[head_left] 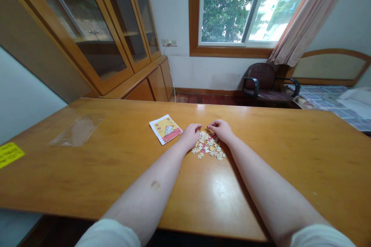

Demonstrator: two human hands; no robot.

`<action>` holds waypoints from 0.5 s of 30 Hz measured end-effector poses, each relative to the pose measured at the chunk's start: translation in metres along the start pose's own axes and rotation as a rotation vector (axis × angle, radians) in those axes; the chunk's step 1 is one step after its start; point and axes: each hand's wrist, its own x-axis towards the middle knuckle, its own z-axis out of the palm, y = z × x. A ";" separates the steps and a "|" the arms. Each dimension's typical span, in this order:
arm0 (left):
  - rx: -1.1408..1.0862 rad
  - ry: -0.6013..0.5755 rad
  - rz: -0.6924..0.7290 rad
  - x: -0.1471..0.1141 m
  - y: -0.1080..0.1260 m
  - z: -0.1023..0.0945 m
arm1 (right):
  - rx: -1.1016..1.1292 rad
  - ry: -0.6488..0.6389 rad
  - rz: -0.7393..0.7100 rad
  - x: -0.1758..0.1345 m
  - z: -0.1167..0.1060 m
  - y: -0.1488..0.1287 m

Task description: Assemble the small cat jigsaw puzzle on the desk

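A loose heap of jigsaw puzzle pieces (207, 147) lies on the wooden table, some pale side up and others showing yellow or red print. My left hand (190, 137) rests at the heap's left edge with its fingers curled together; whatever they hold, if anything, is hidden. At the far right of the heap, my right hand (222, 130) pinches a small yellowish puzzle piece (206, 127) between thumb and fingertips. Left of my left hand lies a picture card (165, 129), printed with a white cartoon animal on yellow and red.
On the left of the table (121, 177) are a clear plastic bag (78, 130) and a yellow label (11, 154). Beyond the table stand a glass-door cabinet (127, 70), a dark office chair (263, 81) and a bed (327, 96). A window (232, 7) is behind.
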 end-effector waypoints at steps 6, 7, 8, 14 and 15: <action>-0.002 0.006 0.008 0.000 0.000 0.001 | -0.252 0.085 -0.082 0.005 -0.002 0.008; -0.002 0.007 0.008 0.000 0.000 0.001 | -0.268 0.094 -0.096 0.005 -0.004 0.009; -0.001 0.008 0.006 0.000 0.000 0.001 | -0.275 0.092 -0.113 0.005 -0.006 0.009; 0.015 0.015 0.012 0.001 -0.002 0.002 | -0.372 -0.037 -0.249 0.003 -0.012 0.006; 0.021 0.019 0.017 0.001 -0.003 0.002 | -0.402 -0.051 -0.259 0.002 -0.011 0.005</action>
